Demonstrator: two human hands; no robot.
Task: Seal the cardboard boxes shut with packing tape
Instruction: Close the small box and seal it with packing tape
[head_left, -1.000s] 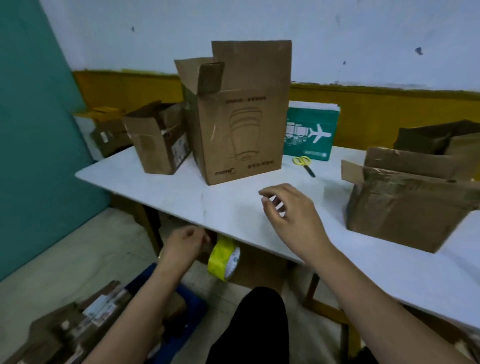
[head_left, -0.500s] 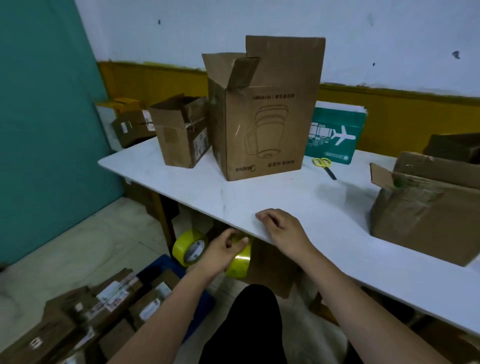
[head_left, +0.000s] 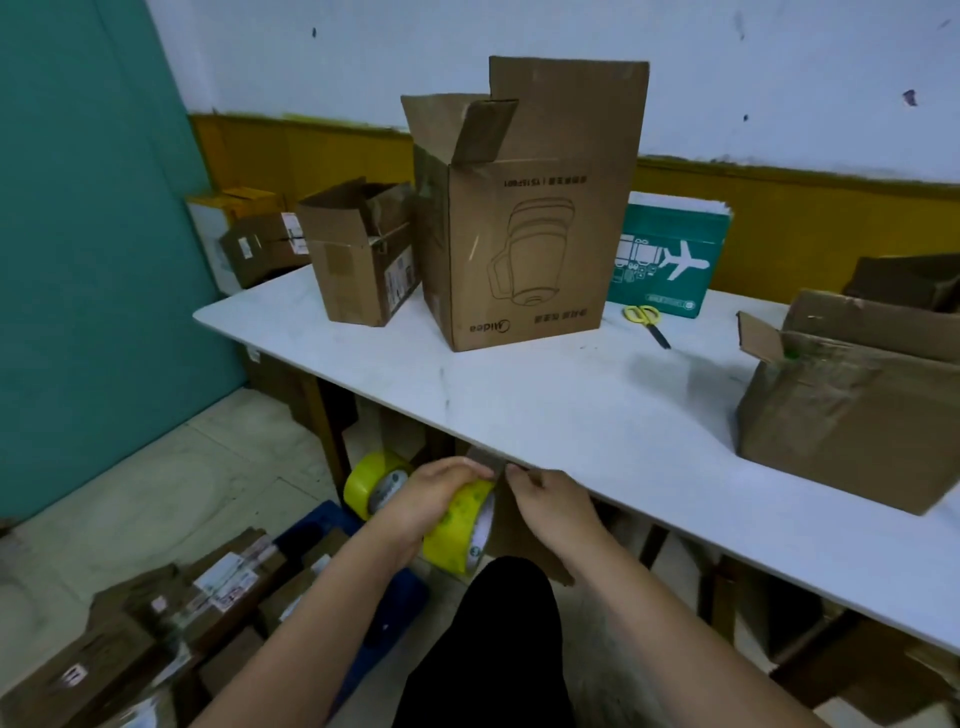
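My left hand (head_left: 434, 501) grips a yellow roll of packing tape (head_left: 460, 532) just below the front edge of the white table (head_left: 597, 415). My right hand (head_left: 550, 504) is beside the roll and pinches at the tape's loose end near the table edge. A tall open cardboard box (head_left: 524, 249) with its flaps up stands at the back of the table. A smaller open box (head_left: 358, 254) stands to its left. A wide crumpled box (head_left: 852, 400) with open flaps sits at the right.
A second yellow tape roll (head_left: 374, 483) lies under the table, left of my hands. Yellow-handled scissors (head_left: 647, 322) and a green printed box (head_left: 665, 260) are behind the tall box. Several parcels (head_left: 156, 623) are piled on the floor at lower left.
My right hand has come off the table top down to its front edge, beside the roll. My left hand has lifted the tape roll closer to that edge.
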